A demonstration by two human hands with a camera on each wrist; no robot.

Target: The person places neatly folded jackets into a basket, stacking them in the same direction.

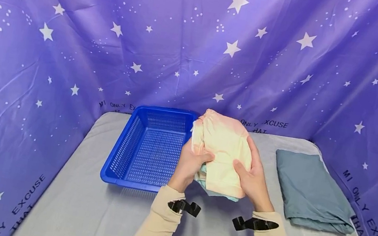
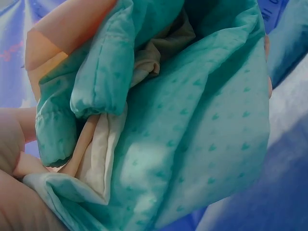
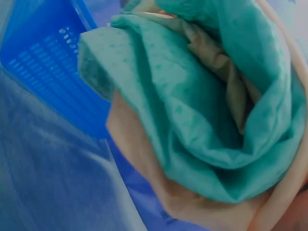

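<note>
Both hands hold a folded bundle of cloth (image 1: 226, 152) above the table, just right of the blue basket. Its upper face is pale yellow and pink. Underneath, the wrist views show green fabric (image 2: 221, 139) with small darker marks, folded in loose layers around beige cloth (image 3: 211, 55). The left hand (image 1: 191, 163) grips the bundle's left side, its thumb on top. On the right side, the right hand (image 1: 255, 180) grips it likewise, thumb on top and fingers along the edge. What kind of garment it is cannot be told.
A blue plastic basket (image 1: 116, 156) with perforated walls stands left of the hands, with nothing visible inside. Folded grey-green cloth (image 1: 311, 191) lies at the table's right. The grey-covered table (image 1: 85, 213) is enclosed by purple star-printed curtains (image 1: 186, 43).
</note>
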